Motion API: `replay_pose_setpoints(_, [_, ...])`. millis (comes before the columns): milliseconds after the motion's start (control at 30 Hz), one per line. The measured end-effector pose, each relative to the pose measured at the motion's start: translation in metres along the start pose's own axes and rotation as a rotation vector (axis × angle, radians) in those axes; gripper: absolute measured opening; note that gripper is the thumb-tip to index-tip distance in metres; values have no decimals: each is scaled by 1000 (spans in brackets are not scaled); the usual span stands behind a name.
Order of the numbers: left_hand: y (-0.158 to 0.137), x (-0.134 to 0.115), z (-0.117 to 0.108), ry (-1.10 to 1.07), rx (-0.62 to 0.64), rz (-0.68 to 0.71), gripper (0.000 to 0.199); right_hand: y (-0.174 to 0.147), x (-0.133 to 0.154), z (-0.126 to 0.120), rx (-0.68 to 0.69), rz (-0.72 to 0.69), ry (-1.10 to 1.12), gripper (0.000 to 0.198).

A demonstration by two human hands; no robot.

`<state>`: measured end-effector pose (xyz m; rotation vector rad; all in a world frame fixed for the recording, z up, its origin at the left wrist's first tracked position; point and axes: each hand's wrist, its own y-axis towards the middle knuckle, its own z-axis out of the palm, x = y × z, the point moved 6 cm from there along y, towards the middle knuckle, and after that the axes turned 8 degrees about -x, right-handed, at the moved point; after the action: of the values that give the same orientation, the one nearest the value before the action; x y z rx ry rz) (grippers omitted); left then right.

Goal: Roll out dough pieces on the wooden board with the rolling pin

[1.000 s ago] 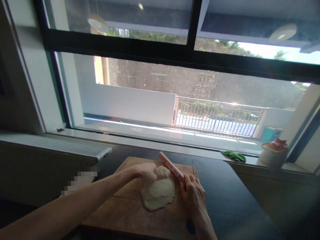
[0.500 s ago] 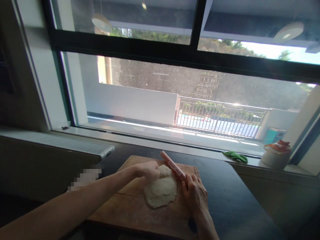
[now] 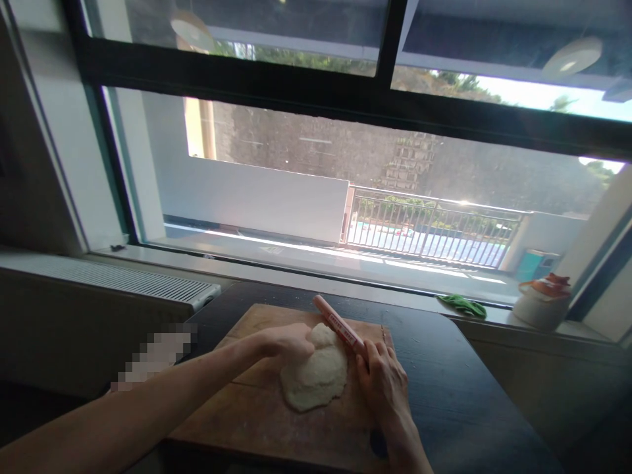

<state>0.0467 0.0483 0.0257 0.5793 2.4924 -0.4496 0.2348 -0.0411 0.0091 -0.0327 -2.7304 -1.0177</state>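
A pale, flattened lump of dough [image 3: 316, 378] lies on a wooden cutting board [image 3: 257, 421]. At its upper left edge is my left hand [image 3: 291, 343], fingers curled in against the dough; their tips are hidden. A pinkish rolling pin [image 3: 338, 324] with dark printing slants along the dough's upper right side. My right hand [image 3: 385, 372] is wrapped round the near end of this pin, to the right of the dough. The pin's far end sticks out free beyond the dough, over the board's back edge.
The board rests on a dark table [image 3: 444, 388] in front of a large window. A green cloth [image 3: 463, 305] and a pale container with an orange-brown top [image 3: 540, 304] stand on the sill at right. To the left is a white radiator [image 3: 148, 286].
The view has shifted slightly. My left hand's extended finger near the pin has drawn back and curled in at the dough's edge. My right hand keeps hold of the rolling pin.
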Motion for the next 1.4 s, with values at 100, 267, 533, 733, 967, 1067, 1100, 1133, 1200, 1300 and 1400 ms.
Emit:
replay_pose_setpoints(100, [-3,-8,-4,161,-78,38,21,0,0,-2,10,1,-4,19])
replay_pose_setpoints(267, [0,-5,-7,113,-80,-93,26,-1,-2,0,6,26,-3,18])
replay_pose_setpoints(533, [-6,2,1,93,-153,-45,20,0,0,2,-10,6,-23,22])
replay_pose_setpoints(733, [-29,-22,5,445,-431,190,28,-1,-3,4,25,8,0,21])
replay_pose_setpoints(967, [-25,-22,-10,370,-461,204,36,-2,-3,3,33,14,-9,22])
replay_pose_setpoints(1067, [0,-36,-10,301,-280,218,46,-1,-3,0,28,33,-21,23])
replay_pose_setpoints(1100, [11,-41,-6,290,-190,211,42,-1,-4,0,30,51,-26,23])
replay_pose_setpoints(1133, [21,-45,-3,287,-119,194,37,-1,-5,-1,34,77,-32,23])
replay_pose_setpoints(1200, [42,-52,2,277,-38,165,32,0,-9,-1,38,125,-43,23])
replay_pose_setpoints(1300, [64,-57,11,213,91,188,32,1,-12,-1,28,140,-53,23])
replay_pose_setpoints(1400, [70,-50,15,182,190,154,35,3,-12,-1,33,136,-43,22])
